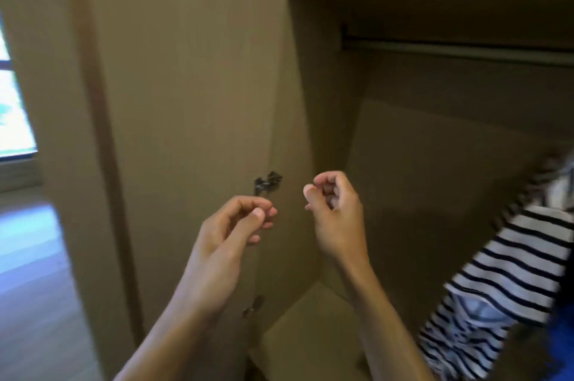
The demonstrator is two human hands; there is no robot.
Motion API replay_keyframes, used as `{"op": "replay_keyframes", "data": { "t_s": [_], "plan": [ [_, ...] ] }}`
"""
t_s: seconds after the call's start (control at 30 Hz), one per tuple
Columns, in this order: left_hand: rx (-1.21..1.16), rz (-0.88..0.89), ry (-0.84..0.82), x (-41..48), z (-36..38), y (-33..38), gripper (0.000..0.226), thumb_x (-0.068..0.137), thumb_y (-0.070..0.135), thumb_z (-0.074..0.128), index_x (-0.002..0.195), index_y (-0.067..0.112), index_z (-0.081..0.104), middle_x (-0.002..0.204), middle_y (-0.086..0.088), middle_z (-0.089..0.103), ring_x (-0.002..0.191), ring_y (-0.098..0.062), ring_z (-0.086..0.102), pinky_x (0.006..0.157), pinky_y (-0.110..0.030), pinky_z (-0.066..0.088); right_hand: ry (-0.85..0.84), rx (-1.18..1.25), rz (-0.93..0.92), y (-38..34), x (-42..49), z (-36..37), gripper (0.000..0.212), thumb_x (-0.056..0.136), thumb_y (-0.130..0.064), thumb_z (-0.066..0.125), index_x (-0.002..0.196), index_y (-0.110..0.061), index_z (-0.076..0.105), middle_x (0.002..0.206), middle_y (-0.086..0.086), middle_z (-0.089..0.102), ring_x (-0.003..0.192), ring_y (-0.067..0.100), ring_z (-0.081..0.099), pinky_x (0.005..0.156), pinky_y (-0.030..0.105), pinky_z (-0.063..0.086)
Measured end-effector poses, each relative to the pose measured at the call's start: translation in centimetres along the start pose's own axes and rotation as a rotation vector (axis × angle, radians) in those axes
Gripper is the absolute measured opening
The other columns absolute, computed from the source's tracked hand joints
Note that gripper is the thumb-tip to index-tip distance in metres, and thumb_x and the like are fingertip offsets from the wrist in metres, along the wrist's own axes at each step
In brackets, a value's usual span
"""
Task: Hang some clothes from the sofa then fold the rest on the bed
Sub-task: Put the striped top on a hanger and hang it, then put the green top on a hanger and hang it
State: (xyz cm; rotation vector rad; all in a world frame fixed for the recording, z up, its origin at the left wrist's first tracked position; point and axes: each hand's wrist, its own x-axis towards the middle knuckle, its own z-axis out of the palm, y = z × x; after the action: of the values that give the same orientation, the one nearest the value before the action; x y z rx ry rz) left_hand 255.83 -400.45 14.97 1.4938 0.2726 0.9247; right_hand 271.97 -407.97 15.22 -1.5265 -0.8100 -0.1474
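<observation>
A black-and-white striped shirt (503, 272) hangs blurred at the right edge inside an open brown wardrobe. A dark clothes rail (450, 49) runs across the top of the wardrobe, bare in the part I can see. My left hand (236, 225) is raised in front of the door's inner edge, its fingers curled with the thumb against the fingertips and nothing in it. My right hand (334, 209) is beside it, just inside the opening, curled into a loose fist that holds nothing. Both hands are well left of the shirt.
The wardrobe door (186, 85) stands open on the left, with a metal hinge (267, 183) just above my left hand. A blue garment (563, 334) shows at the lower right edge. The wardrobe floor (310, 328) lies below my arms. A bright window (12, 107) is at far left.
</observation>
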Motion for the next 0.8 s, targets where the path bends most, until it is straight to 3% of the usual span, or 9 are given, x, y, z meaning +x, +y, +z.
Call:
{"op": "replay_keyframes", "data": {
  "t_s": [0.1,0.23,0.33,0.43,0.63,0.8],
  "plan": [
    [0.024,0.013,0.142,-2.4,-6.3,0.0,0.030,0.082,0.039,0.062,0.098,0.016,0.072,0.099,-0.004,0.075,0.097,-0.015,0.070,0.085,-0.035,0.050,-0.121,0.101,0.016,-1.2,-3.3,7.1,0.020,0.080,-0.041,0.064,0.096,-0.028,0.063,0.088,-0.005,0.068,0.082,0.022,0.068,0.080,0.051,0.057],
    [0.088,0.039,0.270,-5.6,-13.9,0.4,0.028,0.084,0.032,0.059,0.098,0.011,0.071,0.098,-0.006,0.075,0.098,-0.015,0.070,0.082,-0.021,0.053,-0.270,0.245,0.063,-3.2,-7.8,16.1,0.024,0.083,-0.035,0.063,0.105,-0.027,0.065,0.090,-0.010,0.070,0.082,0.020,0.071,0.077,0.032,0.057],
    [0.136,0.060,0.350,-7.7,-20.7,1.1,0.032,0.082,0.034,0.062,0.098,0.008,0.070,0.097,-0.008,0.074,0.094,-0.013,0.069,0.081,-0.018,0.053,-0.381,0.310,0.079,-5.1,-11.2,23.5,0.027,0.083,-0.035,0.064,0.109,-0.028,0.065,0.091,-0.009,0.071,0.082,0.017,0.071,0.078,0.034,0.058],
    [0.144,0.023,0.466,-9.3,-28.0,1.1,0.042,0.073,0.043,0.065,0.096,0.008,0.070,0.095,-0.005,0.075,0.089,-0.011,0.069,0.077,-0.017,0.053,-0.519,0.341,0.109,-7.1,-14.5,31.0,0.024,0.088,-0.022,0.064,0.111,-0.028,0.064,0.090,-0.011,0.071,0.084,0.015,0.071,0.081,0.036,0.059],
    [0.210,-0.056,0.640,-11.8,-40.7,0.5,0.048,0.070,0.053,0.059,0.092,0.012,0.072,0.094,-0.004,0.075,0.089,-0.017,0.068,0.078,-0.027,0.051,-0.652,0.360,0.144,-9.6,-18.3,43.3,0.023,0.095,-0.008,0.063,0.110,-0.024,0.063,0.086,-0.013,0.069,0.083,0.019,0.070,0.077,0.029,0.056],
    [0.222,-0.128,0.788,-13.2,-49.3,0.0,0.048,0.071,0.056,0.060,0.093,0.014,0.073,0.095,-0.006,0.074,0.092,-0.022,0.069,0.079,-0.033,0.049,-0.719,0.375,0.205,-10.9,-20.3,52.7,0.019,0.097,-0.009,0.061,0.112,-0.020,0.063,0.096,0.003,0.069,0.082,0.015,0.071,0.076,0.027,0.056]
  ]
}}
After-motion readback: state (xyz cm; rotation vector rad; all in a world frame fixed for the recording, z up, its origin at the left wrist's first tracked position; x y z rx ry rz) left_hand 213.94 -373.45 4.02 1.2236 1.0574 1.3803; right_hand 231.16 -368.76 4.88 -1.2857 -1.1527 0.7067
